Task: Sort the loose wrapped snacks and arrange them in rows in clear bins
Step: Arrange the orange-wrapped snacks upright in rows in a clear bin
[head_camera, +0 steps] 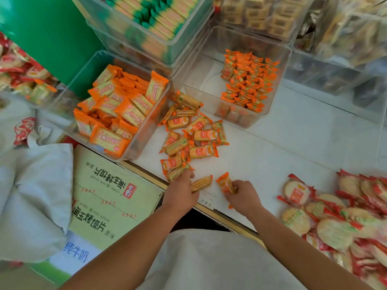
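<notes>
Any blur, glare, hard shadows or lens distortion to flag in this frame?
Head view: even light, no hard shadows or glare; left hand, right hand and loose snacks fairly sharp; top bins smear into blur; wide lens stretches the red snacks at the right edge.

shop | stacked clear bins (278, 84) of wrapped snacks (194, 132) | stock carton (109, 197)

Loose snacks (194, 139) lie on the table (293, 147) beside the left bin (147, 132), before the right bin (201, 80).
</notes>
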Tool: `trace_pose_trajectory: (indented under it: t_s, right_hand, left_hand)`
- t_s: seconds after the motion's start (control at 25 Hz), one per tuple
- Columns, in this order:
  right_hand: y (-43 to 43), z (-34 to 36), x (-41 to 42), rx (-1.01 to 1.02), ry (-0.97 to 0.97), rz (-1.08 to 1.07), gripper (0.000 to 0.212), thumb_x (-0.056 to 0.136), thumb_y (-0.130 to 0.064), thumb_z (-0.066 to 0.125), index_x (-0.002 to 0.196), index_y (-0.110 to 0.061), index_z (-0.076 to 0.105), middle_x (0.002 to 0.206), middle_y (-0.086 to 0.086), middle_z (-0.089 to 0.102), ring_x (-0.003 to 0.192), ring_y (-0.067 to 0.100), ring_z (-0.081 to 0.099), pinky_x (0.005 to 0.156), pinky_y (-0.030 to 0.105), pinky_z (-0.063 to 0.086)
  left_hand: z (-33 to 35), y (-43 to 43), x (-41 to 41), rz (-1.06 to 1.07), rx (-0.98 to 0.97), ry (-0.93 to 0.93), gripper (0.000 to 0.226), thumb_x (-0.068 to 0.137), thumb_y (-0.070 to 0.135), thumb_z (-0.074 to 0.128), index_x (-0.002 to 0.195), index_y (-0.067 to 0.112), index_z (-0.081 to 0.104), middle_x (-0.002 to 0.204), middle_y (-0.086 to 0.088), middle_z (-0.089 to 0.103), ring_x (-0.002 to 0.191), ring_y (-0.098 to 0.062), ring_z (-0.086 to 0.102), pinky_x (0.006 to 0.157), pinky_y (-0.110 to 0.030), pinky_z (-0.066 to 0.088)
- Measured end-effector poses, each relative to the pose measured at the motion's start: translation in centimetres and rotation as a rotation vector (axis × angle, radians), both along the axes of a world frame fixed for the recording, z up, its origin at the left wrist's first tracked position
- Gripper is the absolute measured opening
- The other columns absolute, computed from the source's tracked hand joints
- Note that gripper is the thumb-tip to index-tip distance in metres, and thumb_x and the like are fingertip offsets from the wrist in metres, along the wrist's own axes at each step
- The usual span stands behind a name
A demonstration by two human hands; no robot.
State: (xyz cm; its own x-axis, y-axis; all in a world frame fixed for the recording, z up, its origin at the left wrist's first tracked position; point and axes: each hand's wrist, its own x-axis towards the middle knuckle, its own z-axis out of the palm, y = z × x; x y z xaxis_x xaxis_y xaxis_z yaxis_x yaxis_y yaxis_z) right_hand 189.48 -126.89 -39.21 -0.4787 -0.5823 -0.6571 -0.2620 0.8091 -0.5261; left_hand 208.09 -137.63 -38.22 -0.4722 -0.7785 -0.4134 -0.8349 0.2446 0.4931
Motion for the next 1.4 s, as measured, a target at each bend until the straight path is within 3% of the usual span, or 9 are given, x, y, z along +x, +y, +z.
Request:
trace_pose_trajectory:
  t_s: [0.08,0.2,0.4,0.48,0.64,0.88,1.08,1.24,1.4]
  right_hand:
    - [0.0,2.2,0.4,-0.083,-0.237,-0.257,0.013,0.094,-0.022,0.07,0.103,-0.013,0.067,0.101,0.009,0.072,0.077,0.018,0.074,0.061,0.03,0.06]
    - [0.5,6.1,0.9,-0.267,-0.497,-0.466,0.019,0.092,-0.008,0.073,0.111,-0.011,0.07,0.105,0.012,0.077,0.092,0.026,0.076,0.073,0.035,0.063]
    - [1.4,10.3,0.4,-0.443,-0.638,-0.548,0.027,0.094,-0.006,0.071,0.121,-0.01,0.067,0.107,0.013,0.078,0.1,0.031,0.076,0.089,0.042,0.059]
    - [1.7,10.8,-0.2,-0.465,-0.646,-0.552,0.028,0.095,-0.008,0.071,0.122,-0.01,0.066,0.108,0.013,0.078,0.101,0.032,0.075,0.092,0.045,0.059]
    - [2.0,11.3,-1.4,-0.458,-0.526,-0.597,0.029,0.094,-0.01,0.073,0.12,-0.018,0.066,0.104,0.008,0.079,0.095,0.029,0.076,0.081,0.041,0.063]
    - [1.9,11.4,-3.8,-0.396,0.014,-0.138,0.028,0.097,-0.036,0.066,0.124,-0.044,0.062,0.115,-0.012,0.062,0.093,0.014,0.069,0.085,0.038,0.059]
    - [-0.1,12.6,-1.4,-0.381,-0.221,0.004,0.023,0.105,-0.029,0.055,0.121,-0.043,0.063,0.103,-0.025,0.071,0.099,0.0,0.067,0.081,0.013,0.05]
    - [-2.1,12.1,1.4,-0.417,-0.398,-0.1,0.033,0.096,-0.053,0.064,0.126,-0.04,0.062,0.113,-0.015,0.073,0.106,0.011,0.071,0.089,0.034,0.06]
    - [-4.8,11.1,3.1,-0.444,-0.39,-0.285,0.034,0.097,-0.039,0.069,0.13,-0.034,0.061,0.114,-0.012,0.073,0.107,0.015,0.071,0.094,0.046,0.059]
  left_hand:
    - [1.3,0.6,0.0,0.042,-0.008,0.13,0.039,0.083,0.029,0.074,0.115,0.03,0.052,0.101,0.011,0.058,0.085,-0.017,0.064,0.068,-0.033,0.055]
    - [3.5,2.4,-1.0,0.094,-0.037,0.42,0.031,0.085,0.016,0.074,0.109,0.03,0.061,0.111,0.014,0.055,0.09,-0.008,0.064,0.074,-0.036,0.059]
    - [6.5,5.8,-3.2,0.199,0.123,0.719,0.028,0.079,0.023,0.084,0.105,0.03,0.075,0.128,0.014,0.056,0.118,-0.01,0.062,0.089,-0.025,0.057]
    - [7.6,5.4,-3.8,0.348,0.151,0.708,0.015,0.082,0.024,0.085,0.094,0.028,0.077,0.12,0.016,0.062,0.109,-0.007,0.066,0.083,-0.024,0.059]
    - [9.7,3.7,-5.0,0.542,0.34,0.702,0.032,0.081,0.014,0.085,0.103,0.026,0.066,0.103,0.011,0.072,0.091,-0.004,0.07,0.074,-0.024,0.061]
    - [12.5,1.2,-3.7,0.043,0.295,0.522,0.04,0.083,0.004,0.071,0.107,0.035,0.064,0.106,0.021,0.066,0.105,-0.003,0.06,0.077,-0.019,0.055]
    - [13.1,-0.7,-3.5,-0.004,0.285,0.614,0.049,0.085,0.012,0.079,0.12,0.041,0.06,0.119,0.024,0.063,0.116,0.0,0.06,0.095,-0.017,0.051]
    - [11.9,-2.2,-3.3,0.289,0.283,0.727,0.046,0.082,0.013,0.085,0.115,0.035,0.063,0.117,0.014,0.064,0.112,-0.003,0.064,0.088,-0.022,0.057]
    - [10.0,-3.5,-1.6,0.214,0.243,0.561,0.031,0.094,0.033,0.072,0.124,0.033,0.063,0.117,0.016,0.067,0.102,0.003,0.065,0.081,-0.022,0.058]
